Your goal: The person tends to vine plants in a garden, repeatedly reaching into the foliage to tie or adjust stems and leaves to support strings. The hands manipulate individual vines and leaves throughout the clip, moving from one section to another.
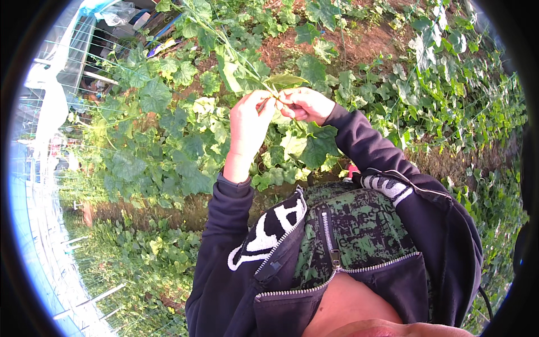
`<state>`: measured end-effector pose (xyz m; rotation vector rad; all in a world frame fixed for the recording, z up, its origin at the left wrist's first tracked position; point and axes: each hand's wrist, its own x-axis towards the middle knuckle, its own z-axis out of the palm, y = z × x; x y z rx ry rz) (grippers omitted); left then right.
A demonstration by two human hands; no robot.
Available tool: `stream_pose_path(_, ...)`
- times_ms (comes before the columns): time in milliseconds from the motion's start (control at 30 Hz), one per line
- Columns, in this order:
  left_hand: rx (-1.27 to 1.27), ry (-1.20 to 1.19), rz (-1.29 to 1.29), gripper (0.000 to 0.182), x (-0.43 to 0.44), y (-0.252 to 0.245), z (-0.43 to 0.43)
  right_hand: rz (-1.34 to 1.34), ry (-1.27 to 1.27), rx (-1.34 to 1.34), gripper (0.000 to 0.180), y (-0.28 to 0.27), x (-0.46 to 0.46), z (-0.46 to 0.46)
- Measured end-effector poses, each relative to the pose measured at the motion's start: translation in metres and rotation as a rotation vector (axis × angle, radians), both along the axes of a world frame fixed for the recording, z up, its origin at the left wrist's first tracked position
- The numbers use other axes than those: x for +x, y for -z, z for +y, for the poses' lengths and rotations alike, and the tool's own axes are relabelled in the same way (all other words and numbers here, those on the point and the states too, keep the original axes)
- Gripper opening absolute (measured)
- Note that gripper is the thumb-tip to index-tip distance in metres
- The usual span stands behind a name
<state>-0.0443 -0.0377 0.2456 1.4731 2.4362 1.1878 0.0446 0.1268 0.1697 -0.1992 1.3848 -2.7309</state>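
My left hand (254,120) and my right hand (306,104) meet at a thin green plant stem (276,96), with the fingertips of both pinching it. Green twine and a vine shoot (248,71) run from the upper left down to my fingertips. A narrow leaf (286,80) sticks out just above my right hand. Below the hands hangs a broad lobed leaf (322,145). Exactly how the stem and the twine cross between the fingers is too small to tell.
Rows of leafy vines (156,97) stand around me, with support strings rising among them. Brown soil (366,40) shows between the plants. A dry furrow (459,162) runs between rows. White netting and poles (54,105) line the left side.
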Motion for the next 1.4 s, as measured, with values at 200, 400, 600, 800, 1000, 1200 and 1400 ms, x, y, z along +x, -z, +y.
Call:
stream_pose_path(200, -0.041, 0.069, 0.289, 0.009, 0.002, -0.006, -0.005, -0.070, -0.013, 0.128, 0.019, -0.008, 0.005, -0.004)
stream_pose_path(400, -0.189, -0.023, 0.007, 0.022, -0.046, -0.012, -0.036, -0.021, 0.087, 0.285, 0.022, -0.013, 0.004, -0.004)
stream_pose_path(600, 0.416, -0.190, -0.464, 0.026, -0.018, -0.004, -0.004, -0.007, 0.209, 0.587, 0.029, -0.019, -0.003, -0.027)
stream_pose_path(800, 0.468, -0.274, -0.629, 0.024, -0.013, -0.013, -0.007, 0.172, 0.925, 1.446, 0.018, -0.027, -0.009, -0.004)
stream_pose_path(1000, 0.463, -0.161, -0.629, 0.017, -0.011, -0.007, 0.000, 0.409, 0.919, 1.175, 0.029, -0.096, -0.033, -0.022)
stream_pose_path(1200, 0.413, -0.326, -0.088, 0.017, 0.004, -0.018, -0.005, 0.246, 0.773, 0.923, 0.025, -0.096, -0.043, -0.039)
stream_pose_path(1400, 0.825, -0.427, -0.069, 0.014, 0.008, -0.014, -0.006, 0.202, 0.760, 1.022, 0.024, -0.119, -0.035, -0.048)
